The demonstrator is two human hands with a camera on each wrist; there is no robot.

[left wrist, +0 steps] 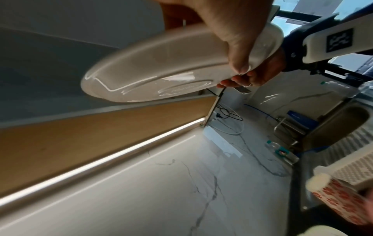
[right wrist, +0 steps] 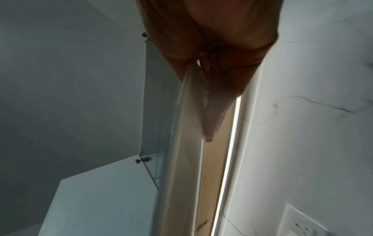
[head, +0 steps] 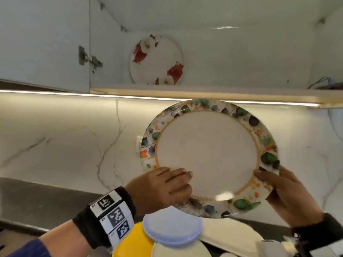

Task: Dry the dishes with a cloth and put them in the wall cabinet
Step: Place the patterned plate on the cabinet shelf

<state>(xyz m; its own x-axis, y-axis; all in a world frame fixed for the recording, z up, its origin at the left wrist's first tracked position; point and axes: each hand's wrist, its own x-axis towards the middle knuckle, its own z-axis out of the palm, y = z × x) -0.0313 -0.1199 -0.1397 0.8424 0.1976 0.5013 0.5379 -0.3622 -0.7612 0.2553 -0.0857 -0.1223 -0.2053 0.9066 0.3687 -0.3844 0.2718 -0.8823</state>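
Up top, the wall cabinet (head: 204, 52) stands open, smooth pale panels with a wood-edged shelf lip, and a poppy-patterned plate (head: 156, 59) leans upright against its back wall. Just below that shelf edge is the dinner plate (head: 207, 156), held up in both hands, face toward the person: a broad glazed disc, plain cream centre, gold beaded ring, leafy painted border (the left wrist view shows its glossy white underside and foot ring). It looks stiff, fairly heavy and breakable, and that glaze is likely slick, so opposite rims are the sensible places to hold. That's what we have: the left hand (head: 163, 188) pinches the lower-left rim, fingers curled over the face, and the right hand (head: 289, 193) clamps the lower-right rim, thumb on front, fingers behind. Below them sit a yellow bowl (head: 133, 240), a pale blue lid (head: 172, 227) and cream dishes (head: 232, 236). No cloth visible.
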